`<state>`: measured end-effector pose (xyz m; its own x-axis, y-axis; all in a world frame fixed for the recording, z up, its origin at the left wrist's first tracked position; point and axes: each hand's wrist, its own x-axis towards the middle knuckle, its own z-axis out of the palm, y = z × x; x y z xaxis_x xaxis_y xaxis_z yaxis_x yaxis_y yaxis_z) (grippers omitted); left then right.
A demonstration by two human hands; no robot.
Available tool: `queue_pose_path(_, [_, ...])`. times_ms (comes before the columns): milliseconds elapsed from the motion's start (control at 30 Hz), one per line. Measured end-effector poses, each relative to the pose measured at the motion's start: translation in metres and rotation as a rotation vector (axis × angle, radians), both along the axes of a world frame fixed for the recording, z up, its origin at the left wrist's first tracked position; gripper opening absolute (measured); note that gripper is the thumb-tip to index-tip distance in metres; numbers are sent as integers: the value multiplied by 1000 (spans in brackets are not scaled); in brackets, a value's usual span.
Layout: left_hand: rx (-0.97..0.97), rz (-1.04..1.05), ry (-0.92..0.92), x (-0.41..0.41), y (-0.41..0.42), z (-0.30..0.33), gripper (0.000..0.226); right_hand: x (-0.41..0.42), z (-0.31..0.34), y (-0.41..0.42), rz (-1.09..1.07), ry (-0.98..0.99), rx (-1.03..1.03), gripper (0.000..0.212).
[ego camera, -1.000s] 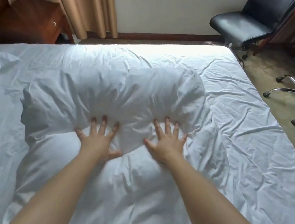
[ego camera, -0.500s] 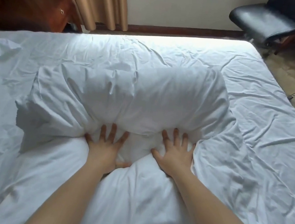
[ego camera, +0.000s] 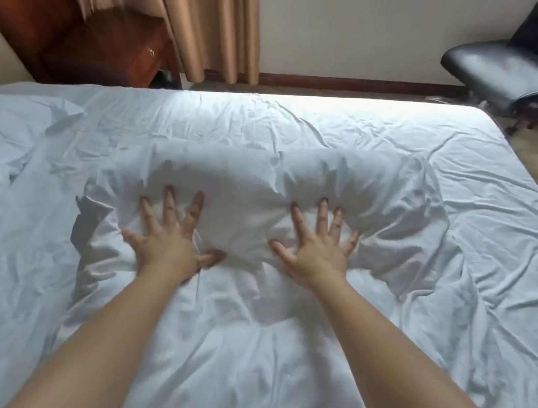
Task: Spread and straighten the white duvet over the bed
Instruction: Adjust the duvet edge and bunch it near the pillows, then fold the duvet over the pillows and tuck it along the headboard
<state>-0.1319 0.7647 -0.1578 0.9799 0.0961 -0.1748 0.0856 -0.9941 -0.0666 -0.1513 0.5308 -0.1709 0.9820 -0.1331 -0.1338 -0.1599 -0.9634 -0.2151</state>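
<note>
- The soft, creased white cotton duvet [ego camera: 273, 360] lies across most of the wide bed [ego camera: 477, 139]; a puffy, bunched ridge sits mid-bed, so flattening appears only partly done
- Left hand [ego camera: 165, 241] and right hand [ego camera: 316, 252] press flat on the ridge, fingers splayed, grasping nothing
- Wrinkles fan out on both sides, not yet smoothed

tan curtains [ego camera: 204, 11] | dark wood cabinet [ego camera: 110, 46] | black chair [ego camera: 522, 63] | pale wall [ego camera: 348, 21]
</note>
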Motion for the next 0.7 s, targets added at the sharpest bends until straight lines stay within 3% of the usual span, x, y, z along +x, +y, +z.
queue_pose_path(133, [-126, -52, -52, 17, 10, -37, 112, 21, -29, -1, 10, 59, -37, 81])
queue_pose_path(300, [-91, -85, -47, 29, 7, -74, 107, 37, -58, 3, -4, 100, -87, 80])
queue_pose_path(500, [-13, -80, 59, 32, 4, -67, 105, 34, -63, 3, 10, 125, -96, 82])
queue_pose_path(700, [-65, -116, -81, -28, 14, -54, 89, -34, -46, 5, 34, 177, -11, 79])
